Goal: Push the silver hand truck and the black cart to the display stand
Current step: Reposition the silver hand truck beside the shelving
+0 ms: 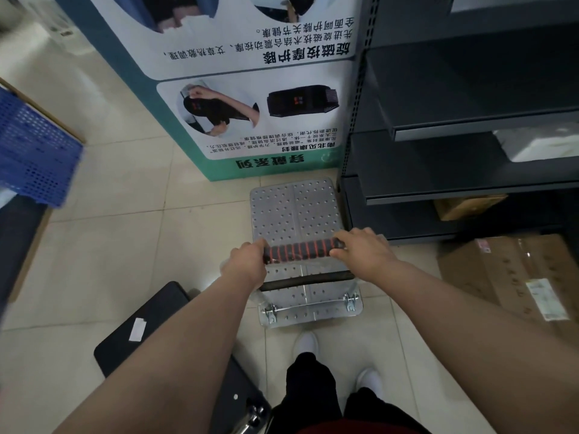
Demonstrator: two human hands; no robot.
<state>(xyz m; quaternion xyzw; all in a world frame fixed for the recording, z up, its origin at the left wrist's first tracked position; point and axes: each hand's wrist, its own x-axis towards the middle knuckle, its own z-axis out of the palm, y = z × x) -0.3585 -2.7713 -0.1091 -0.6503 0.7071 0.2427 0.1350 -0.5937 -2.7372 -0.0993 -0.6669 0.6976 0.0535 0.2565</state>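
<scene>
The silver hand truck (pixel 294 211) stands on the tiled floor, its perforated metal deck reaching up to the foot of the display stand (pixel 250 120), a tall white and teal printed board. My left hand (pixel 247 264) and my right hand (pixel 363 252) are closed on the two ends of its black handle with red rings (pixel 300 250). The black cart (pixel 150 327) sits low at my left, partly hidden under my left forearm, with a white label on its deck.
Dark grey metal shelving (pixel 470 126) stands right beside the hand truck on the right. Cardboard boxes (pixel 513 277) lie on the floor at the right. A blue perforated crate (pixel 34 151) is at the left edge. My white shoes (pixel 307 343) are just behind the truck.
</scene>
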